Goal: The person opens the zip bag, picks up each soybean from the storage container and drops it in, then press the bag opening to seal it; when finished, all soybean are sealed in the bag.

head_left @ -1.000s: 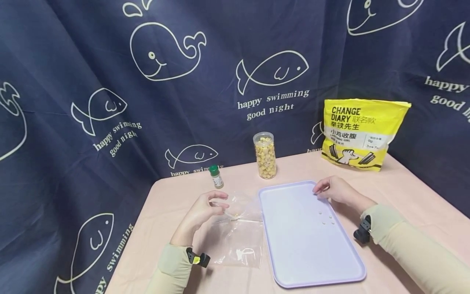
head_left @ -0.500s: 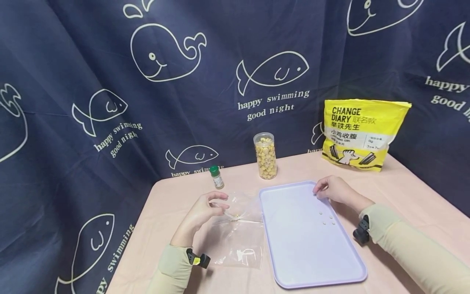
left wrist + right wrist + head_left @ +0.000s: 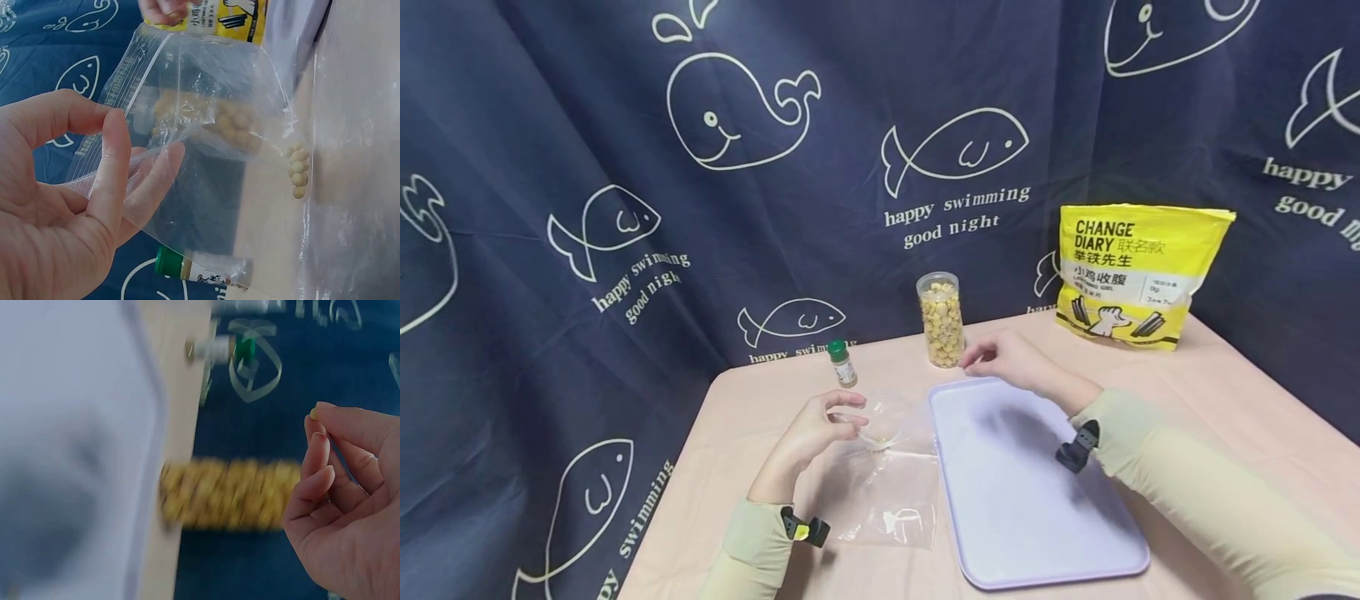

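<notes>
My left hand (image 3: 814, 429) holds the mouth of a clear zip bag (image 3: 206, 81) with bent fingers. At the bag's bottom lie several pale round beans (image 3: 299, 165), which look like soybeans. Between thumb and index finger, my right hand (image 3: 1018, 362) pinches one small yellowish bean (image 3: 314, 414). That hand is above the far edge of the lilac tray (image 3: 1037, 517), beside the jar. My right forearm blocks the head view of the tray's right part; a blurred yellowish speck (image 3: 12, 590) shows on the tray in the right wrist view.
A clear jar of yellow popcorn-like pieces (image 3: 942, 327) stands behind the tray. A small green-capped bottle (image 3: 842, 364) stands behind the bag. The yellow snack pouch (image 3: 1138, 275) is at the back right of the pink-covered table (image 3: 760, 417), before a navy curtain (image 3: 850, 233).
My right hand has left the tray's far right corner and moved left, with a bean between its fingertips. The left hand and the bag have stayed in place.
</notes>
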`<state>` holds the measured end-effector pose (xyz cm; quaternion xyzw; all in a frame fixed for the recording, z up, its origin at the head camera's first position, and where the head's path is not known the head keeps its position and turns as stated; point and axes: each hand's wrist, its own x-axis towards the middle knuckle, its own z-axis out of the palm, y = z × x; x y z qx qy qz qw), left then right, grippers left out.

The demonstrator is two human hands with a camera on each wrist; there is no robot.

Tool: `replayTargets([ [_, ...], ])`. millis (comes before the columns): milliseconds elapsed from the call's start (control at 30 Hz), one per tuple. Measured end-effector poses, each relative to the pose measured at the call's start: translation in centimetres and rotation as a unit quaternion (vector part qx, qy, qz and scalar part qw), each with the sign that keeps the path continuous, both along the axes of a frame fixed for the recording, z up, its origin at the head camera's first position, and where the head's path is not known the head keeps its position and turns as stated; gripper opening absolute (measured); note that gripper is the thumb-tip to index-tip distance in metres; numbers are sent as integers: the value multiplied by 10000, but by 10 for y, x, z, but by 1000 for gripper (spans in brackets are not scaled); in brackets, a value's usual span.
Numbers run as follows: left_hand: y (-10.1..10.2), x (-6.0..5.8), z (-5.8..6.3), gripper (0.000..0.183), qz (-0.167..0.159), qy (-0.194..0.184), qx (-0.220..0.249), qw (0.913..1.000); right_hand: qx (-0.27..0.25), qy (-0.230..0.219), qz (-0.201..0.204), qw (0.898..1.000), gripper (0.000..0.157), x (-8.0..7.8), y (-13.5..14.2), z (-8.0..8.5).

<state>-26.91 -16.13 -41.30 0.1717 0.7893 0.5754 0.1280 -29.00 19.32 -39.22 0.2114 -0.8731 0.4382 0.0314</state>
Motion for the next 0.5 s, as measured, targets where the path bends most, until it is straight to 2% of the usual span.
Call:
replayTargets([
  [133,-1,0,-2,52,15,-2,34,10000,-156,-61,545,9984,8,2,-42,9],
  [300,-2,0,-5,53,-41,55,74,9999,-203,-84,1277,9916,7,1,-82,6],
  [500,-3,2,-5,53,-48,64,63,9999,161,75,1500,9885,8,-1,-108,-2],
])
